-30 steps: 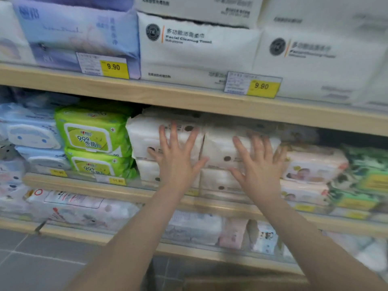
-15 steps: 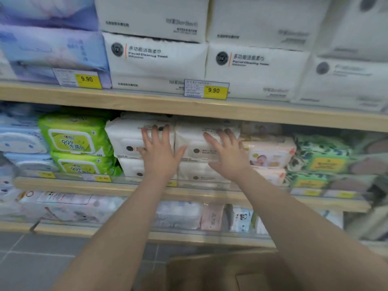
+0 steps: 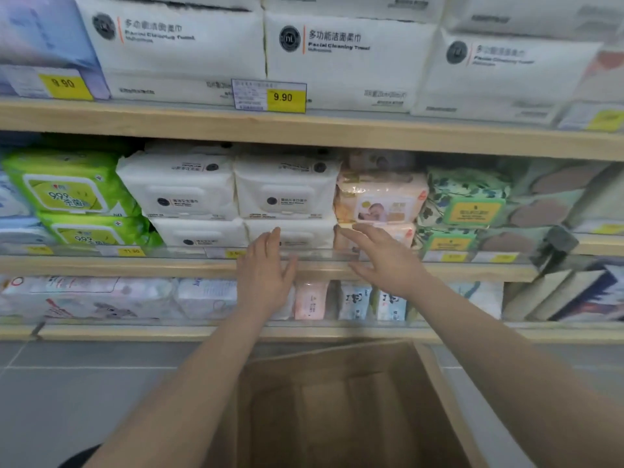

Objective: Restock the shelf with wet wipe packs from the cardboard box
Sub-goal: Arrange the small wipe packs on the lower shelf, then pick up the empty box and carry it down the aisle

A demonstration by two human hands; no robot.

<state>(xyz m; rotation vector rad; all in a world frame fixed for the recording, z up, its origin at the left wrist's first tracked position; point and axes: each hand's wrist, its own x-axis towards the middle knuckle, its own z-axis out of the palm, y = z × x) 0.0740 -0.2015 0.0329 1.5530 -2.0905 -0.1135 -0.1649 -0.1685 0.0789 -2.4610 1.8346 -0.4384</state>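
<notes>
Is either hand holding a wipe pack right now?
No. The left hand and right hand are both open and hold nothing, in front of the white packs at the shelf edge.

Yellow price tag (image 3: 284, 97): "9.90". White pack (image 3: 344, 62) on top shelf: "Facial Cleaning Towel". Green pack (image 3: 67, 187): "999".

One view only — a wide-angle camera worn on the head, close to the shelf (image 3: 304, 131) and facing it, tilted down. Both forearms reach in from the bottom edge, and the open cardboard box (image 3: 337, 400) sits directly beneath — straight lines bow near the edges.
</notes>
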